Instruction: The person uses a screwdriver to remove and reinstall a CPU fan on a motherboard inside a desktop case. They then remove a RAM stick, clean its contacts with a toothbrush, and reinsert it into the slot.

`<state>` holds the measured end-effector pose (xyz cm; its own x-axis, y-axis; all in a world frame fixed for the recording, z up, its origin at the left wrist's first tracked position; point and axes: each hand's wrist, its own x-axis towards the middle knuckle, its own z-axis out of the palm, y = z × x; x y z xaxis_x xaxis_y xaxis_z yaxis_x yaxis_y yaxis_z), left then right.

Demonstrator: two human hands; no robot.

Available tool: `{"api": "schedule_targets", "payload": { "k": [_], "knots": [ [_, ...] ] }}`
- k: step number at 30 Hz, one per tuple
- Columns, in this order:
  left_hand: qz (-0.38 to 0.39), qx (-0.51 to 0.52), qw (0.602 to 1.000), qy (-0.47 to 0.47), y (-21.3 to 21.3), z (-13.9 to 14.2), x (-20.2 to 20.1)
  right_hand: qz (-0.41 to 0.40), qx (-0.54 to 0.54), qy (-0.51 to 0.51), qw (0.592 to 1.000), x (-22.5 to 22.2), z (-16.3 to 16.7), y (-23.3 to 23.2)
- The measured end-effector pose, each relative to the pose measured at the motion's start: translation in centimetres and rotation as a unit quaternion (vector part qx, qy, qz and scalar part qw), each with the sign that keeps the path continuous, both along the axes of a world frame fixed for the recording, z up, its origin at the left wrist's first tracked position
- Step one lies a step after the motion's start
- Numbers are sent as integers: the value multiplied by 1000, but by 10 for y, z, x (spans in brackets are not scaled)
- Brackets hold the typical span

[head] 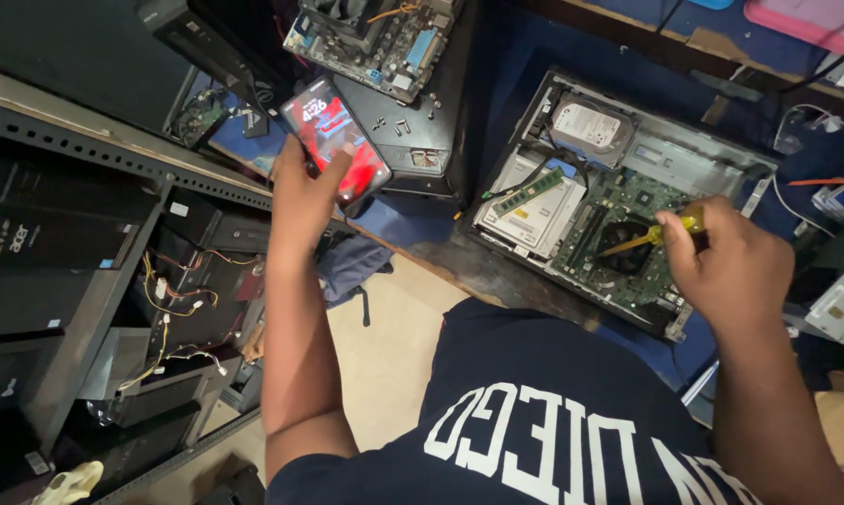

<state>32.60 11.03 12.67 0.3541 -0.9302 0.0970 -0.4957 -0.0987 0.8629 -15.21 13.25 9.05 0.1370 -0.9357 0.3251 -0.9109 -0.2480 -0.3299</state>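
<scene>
My left hand (302, 192) holds up a smartphone (340, 138) with a lit red screen, thumb resting on its lower edge. My right hand (729, 264) grips a yellow-handled screwdriver (654, 236), its tip pointing at the black cooler fan (625, 245) of an open desktop computer case (534, 101). Inside the case lie a green motherboard (628, 201), a silver hard drive (589, 128), an optical drive (532, 217) and a green memory stick (529, 192) resting on that drive.
A loose motherboard (375, 36) sits on a black box at the top. A metal shelf rack (85, 140) at the left holds black computer cases and a unit with coloured wires (174, 299). White parts (843, 304) lie at the right edge. Tan floor shows below.
</scene>
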Motion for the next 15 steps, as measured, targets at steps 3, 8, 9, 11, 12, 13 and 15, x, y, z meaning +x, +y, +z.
{"api": "schedule_targets", "payload": {
  "k": [3,8,9,11,12,13,15],
  "knots": [
    [-12,23,996,-82,2,1,2,1,-2,11,1000,-1,-1,0],
    [-37,85,981,-173,-3,11,-10,9,-8,13,1000,-3,-2,-1],
    [-30,104,980,-168,-4,14,-14,10,-7,12,1000,-3,-2,-1],
    [-16,141,977,-159,-6,19,-20,11,-5,11,1000,-3,-1,-1],
    [-22,142,976,-164,-6,21,-22,10,-5,12,1000,-3,-1,-1],
    [-27,144,975,-169,-7,21,-23,9,-5,13,1000,-3,0,0],
    [-31,145,974,-172,-9,17,-21,6,0,8,1000,-3,1,0]
  ]
}}
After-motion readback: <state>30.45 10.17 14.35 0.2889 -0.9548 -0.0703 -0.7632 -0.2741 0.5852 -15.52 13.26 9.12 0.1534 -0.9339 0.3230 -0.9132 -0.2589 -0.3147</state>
